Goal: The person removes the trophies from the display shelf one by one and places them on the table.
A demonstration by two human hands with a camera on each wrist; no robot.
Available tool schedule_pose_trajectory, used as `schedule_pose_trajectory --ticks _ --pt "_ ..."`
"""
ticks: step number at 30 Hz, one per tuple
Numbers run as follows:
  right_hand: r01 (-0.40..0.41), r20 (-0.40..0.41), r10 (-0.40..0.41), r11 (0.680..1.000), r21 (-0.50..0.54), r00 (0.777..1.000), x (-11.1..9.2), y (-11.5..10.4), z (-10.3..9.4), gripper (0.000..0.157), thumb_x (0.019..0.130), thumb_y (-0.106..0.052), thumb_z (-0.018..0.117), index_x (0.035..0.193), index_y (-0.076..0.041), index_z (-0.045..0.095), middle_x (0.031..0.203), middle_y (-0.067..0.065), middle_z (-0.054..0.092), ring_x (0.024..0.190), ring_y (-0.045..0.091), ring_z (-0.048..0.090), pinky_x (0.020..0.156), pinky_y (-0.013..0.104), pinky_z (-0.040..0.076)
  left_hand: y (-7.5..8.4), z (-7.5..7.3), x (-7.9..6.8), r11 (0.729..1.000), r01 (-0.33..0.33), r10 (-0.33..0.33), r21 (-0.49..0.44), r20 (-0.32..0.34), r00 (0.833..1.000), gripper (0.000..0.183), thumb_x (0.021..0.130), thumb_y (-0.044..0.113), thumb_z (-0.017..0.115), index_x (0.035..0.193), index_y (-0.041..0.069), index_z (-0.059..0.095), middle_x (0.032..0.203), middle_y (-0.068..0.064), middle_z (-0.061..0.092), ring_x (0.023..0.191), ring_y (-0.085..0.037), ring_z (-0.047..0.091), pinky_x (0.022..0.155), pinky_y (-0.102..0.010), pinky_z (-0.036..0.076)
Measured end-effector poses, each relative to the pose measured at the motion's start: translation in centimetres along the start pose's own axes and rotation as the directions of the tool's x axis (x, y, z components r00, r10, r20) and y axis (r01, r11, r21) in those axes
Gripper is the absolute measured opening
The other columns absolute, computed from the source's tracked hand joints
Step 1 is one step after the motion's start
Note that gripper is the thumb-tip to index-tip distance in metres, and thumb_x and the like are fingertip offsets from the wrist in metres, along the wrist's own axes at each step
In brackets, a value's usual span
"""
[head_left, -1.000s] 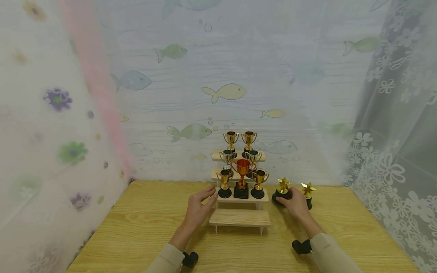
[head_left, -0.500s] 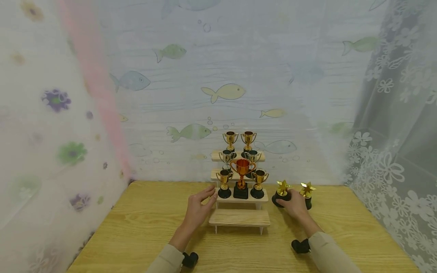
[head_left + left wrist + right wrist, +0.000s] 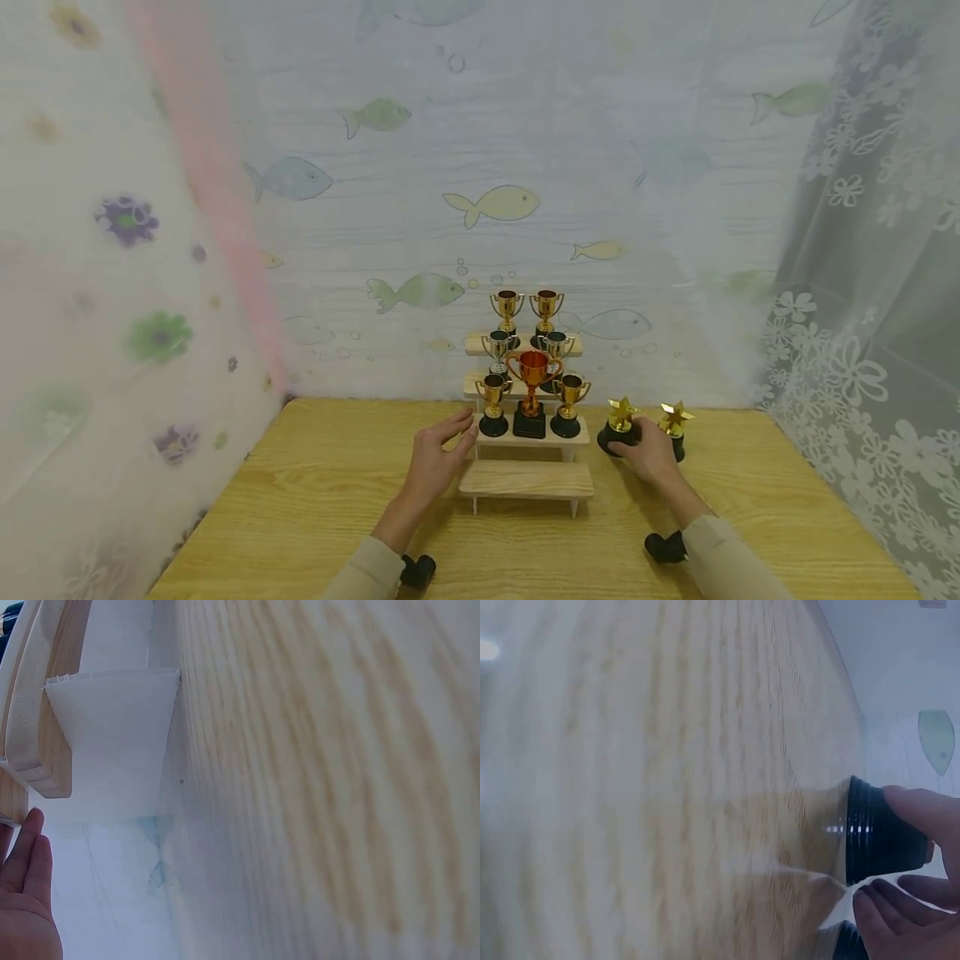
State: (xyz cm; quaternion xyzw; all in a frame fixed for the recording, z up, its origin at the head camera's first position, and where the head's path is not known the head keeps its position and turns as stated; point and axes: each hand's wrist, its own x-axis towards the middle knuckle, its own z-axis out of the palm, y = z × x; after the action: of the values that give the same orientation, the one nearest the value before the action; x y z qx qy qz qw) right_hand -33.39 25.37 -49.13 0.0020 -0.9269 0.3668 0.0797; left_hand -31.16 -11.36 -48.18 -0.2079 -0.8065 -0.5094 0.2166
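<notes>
While upright, trophy (image 3: 619, 427) in right hand (image 3: 651, 451).

The head view is dull and evenly lit, the flower-patterned fabric (image 3: 97, 350) at left blurred. Both wrist views look hazy and bluish, the near worktop (image 3: 592, 787) out of focus; glare whitens the right one's left edge.

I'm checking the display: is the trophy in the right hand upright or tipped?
Upright: in the head view, its gold star is above its black base, which the right hand grips.
</notes>
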Motion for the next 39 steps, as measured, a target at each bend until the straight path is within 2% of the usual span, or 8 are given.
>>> schedule_pose_trajectory --ticks 15,24,33,39 --pt "0.013 0.060 -0.015 1.000 0.028 0.998 -2.5 -1.1 -2.4 0.074 0.098 -0.025 0.071 0.147 0.018 0.036 0.142 0.042 0.046 0.131 0.057 0.047 0.102 0.062 0.048 -0.3 0.0 0.1 1.000 -0.012 0.012 0.013 -0.018 1.000 0.035 0.101 0.023 0.068 0.126 -0.001 0.072 0.135 -0.017 0.065 0.127 -0.034 0.061 0.099 -0.052 0.053" --pt "0.035 0.050 -0.036 0.999 0.031 0.998 -3.6 -1.5 -3.5 0.074 0.097 -0.026 0.072 0.146 0.017 0.038 0.139 0.040 0.050 0.127 0.055 0.051 0.098 0.060 0.051 -0.3 0.0 0.1 1.000 0.006 -0.006 0.001 -0.010 1.000 0.035 0.101 0.024 0.068 0.126 -0.001 0.072 0.136 -0.017 0.064 0.129 -0.034 0.060 0.101 -0.051 0.052" --pt "0.064 0.045 -0.065 0.998 0.024 0.997 -4.7 -2.1 -4.3 0.072 0.097 -0.027 0.073 0.145 0.016 0.040 0.136 0.038 0.053 0.123 0.053 0.054 0.095 0.059 0.053 -0.3 0.1 0.1 1.000 0.008 -0.008 0.016 -0.010 1.000 0.032 0.101 0.021 0.069 0.124 -0.001 0.072 0.135 -0.012 0.066 0.127 -0.032 0.062 0.101 -0.049 0.053" --pt "0.084 0.037 -0.085 0.996 0.016 0.996 -5.3 -2.6 -4.8 0.071 0.097 -0.028 0.073 0.145 0.015 0.042 0.135 0.037 0.055 0.122 0.053 0.056 0.096 0.059 0.052 -0.2 0.1 0.0 1.000 -0.001 0.001 0.010 -0.011 1.000 0.033 0.101 0.021 0.068 0.125 -0.002 0.072 0.135 -0.013 0.066 0.126 -0.034 0.062 0.100 -0.051 0.053"
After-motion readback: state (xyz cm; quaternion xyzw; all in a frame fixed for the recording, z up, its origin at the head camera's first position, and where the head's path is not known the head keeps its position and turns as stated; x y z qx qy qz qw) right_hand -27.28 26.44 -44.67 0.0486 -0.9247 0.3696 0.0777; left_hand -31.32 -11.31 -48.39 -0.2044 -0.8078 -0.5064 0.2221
